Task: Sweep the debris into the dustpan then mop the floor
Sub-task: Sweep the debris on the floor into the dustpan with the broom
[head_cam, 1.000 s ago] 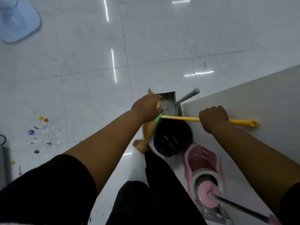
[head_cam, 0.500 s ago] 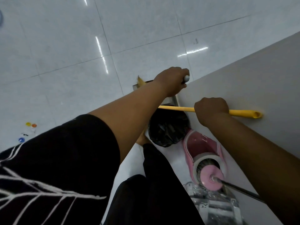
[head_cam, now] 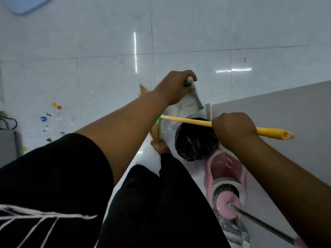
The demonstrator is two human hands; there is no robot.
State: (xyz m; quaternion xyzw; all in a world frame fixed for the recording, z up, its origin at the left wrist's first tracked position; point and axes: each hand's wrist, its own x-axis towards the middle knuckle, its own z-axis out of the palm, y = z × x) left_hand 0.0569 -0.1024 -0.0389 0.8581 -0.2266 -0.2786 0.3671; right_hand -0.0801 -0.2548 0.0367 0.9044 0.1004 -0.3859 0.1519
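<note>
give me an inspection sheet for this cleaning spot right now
surface: pale glossy tile floor, light streaks reflected
job's things: metal dustpan blurred, near black-lined bin; yellow-handled broom; mop standing in pink bucket
clutter: small coloured bits on the floor at left
hands: left hand grips dustpan handle; right hand grips broom handle
cables: dark loop at left edge, possibly a cord
surroundings: grey panel at right; blue object top left

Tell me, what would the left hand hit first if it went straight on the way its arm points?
Nothing obvious: past the dustpan handle it grips, the left hand faces only bare floor tiles, though depth is unclear.
</note>
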